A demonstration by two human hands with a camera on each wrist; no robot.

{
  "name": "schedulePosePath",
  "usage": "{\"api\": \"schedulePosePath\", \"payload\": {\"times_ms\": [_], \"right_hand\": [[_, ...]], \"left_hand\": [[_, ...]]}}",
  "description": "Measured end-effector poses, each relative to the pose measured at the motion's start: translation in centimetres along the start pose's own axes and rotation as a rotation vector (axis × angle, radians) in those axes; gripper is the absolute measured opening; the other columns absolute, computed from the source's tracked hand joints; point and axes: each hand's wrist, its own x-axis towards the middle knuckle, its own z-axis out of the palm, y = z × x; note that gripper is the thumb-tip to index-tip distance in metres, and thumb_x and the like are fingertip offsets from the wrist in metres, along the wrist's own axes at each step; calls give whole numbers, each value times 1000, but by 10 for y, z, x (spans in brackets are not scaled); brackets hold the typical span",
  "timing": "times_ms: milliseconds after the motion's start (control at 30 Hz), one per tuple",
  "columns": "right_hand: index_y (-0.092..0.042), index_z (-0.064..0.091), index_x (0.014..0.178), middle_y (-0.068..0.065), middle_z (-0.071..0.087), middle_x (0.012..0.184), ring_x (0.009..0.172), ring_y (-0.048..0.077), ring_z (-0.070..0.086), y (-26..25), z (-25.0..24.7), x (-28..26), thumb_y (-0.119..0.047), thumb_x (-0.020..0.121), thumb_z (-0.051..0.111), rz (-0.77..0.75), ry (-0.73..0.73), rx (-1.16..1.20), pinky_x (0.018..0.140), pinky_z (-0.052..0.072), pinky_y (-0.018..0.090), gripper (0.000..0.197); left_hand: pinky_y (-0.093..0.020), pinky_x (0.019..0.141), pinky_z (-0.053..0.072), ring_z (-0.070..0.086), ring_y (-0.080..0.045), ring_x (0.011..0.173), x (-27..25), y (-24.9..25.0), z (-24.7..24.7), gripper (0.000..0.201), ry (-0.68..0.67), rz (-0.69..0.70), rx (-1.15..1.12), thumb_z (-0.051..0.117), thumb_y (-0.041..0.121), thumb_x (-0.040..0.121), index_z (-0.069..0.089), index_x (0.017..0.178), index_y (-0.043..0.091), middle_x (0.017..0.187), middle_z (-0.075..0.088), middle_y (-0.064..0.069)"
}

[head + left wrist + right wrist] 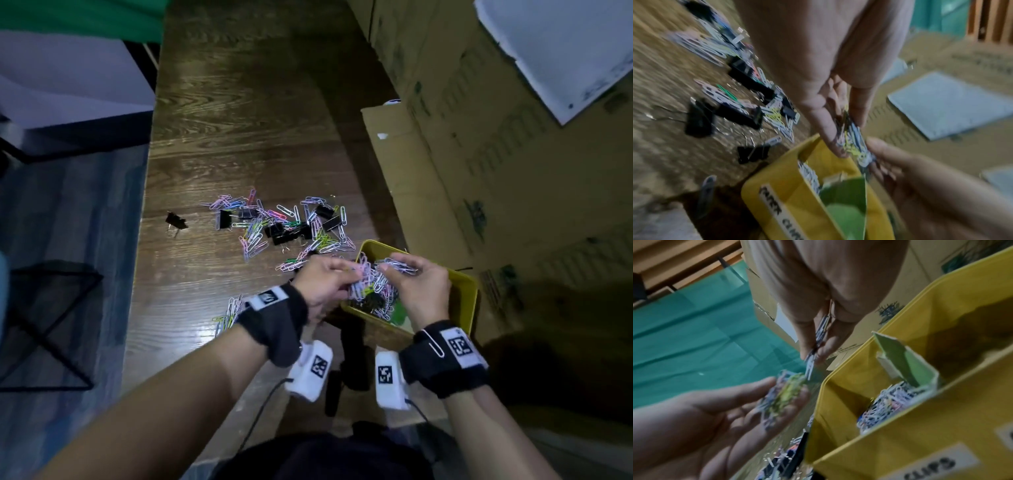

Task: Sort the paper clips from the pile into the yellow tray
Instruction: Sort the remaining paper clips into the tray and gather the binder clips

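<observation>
Deposit step: my left hand [322, 284] and right hand [419, 286], each grip pinching paper clips [371, 281], poised above yellow tray [462, 301]; next, release inside, then return to worktop pile [284, 222].

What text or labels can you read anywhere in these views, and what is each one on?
"PAPER CLIPS": white label on the yellow tray; blurred in the left wrist view, with the second word cut off.
"CLIPS": the same label in the right wrist view.
Second white label on the tray: cut off, unreadable.
Printing on the cardboard boxes: too blurred.
Wristband tags: square code patterns, no words.
</observation>
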Motion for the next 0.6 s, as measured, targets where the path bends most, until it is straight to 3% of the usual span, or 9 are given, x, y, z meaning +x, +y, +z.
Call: {"api": "schedulePosePath", "payload": {"times_ms": [100,200,267,367,500,533,600], "right_hand": [[-20,73,95,11,71,92,70,15,59,5,0,13,-21,73,81,-5,-4,-156,73,53,29,23],[-17,73,103,10,69,104,90,21,64,9,4,22,-21,77,78,-35,-39,-325,84,50,25,27],[-17,72,105,11,69,109,103,25,62,9,6,24,-22,80,75,-46,-83,-407,90,49,29,25],[-14,69,112,10,69,113,100,23,65,3,5,21,-20,86,68,-104,-210,-509,92,47,27,27],[-19,64,120,5,68,112,72,14,66,-7,9,11,-24,90,63,-191,-294,-574,75,55,28,30],[-19,65,118,3,68,110,78,14,67,-11,11,8,-23,90,63,-248,-268,-561,79,55,28,28],[-18,69,108,-2,69,102,85,10,64,-17,17,2,-20,88,65,-375,-242,-500,82,54,27,21]], "left_hand": [[-41,83,55,66,-20,81,21,-10,25,9,80,20,248,72,21,78,71,86,19,87,72,-5],[-20,74,49,63,-15,88,27,-9,38,23,53,72,522,64,24,86,67,107,18,104,70,-3],[-17,72,42,60,-11,94,29,-6,37,27,1,102,652,56,23,92,63,117,17,111,67,-1],[-26,84,48,63,-16,94,24,1,24,26,-34,133,669,54,20,92,65,115,16,109,68,-3],[-27,71,56,66,-18,74,8,7,-30,19,12,110,340,49,6,94,62,106,1,92,68,-14],[-30,70,56,67,-20,73,5,4,-52,15,50,119,346,51,6,93,63,101,4,88,68,-13],[-38,76,57,66,-23,77,2,-10,-100,12,158,156,599,54,10,92,65,97,13,87,70,-8]]}}
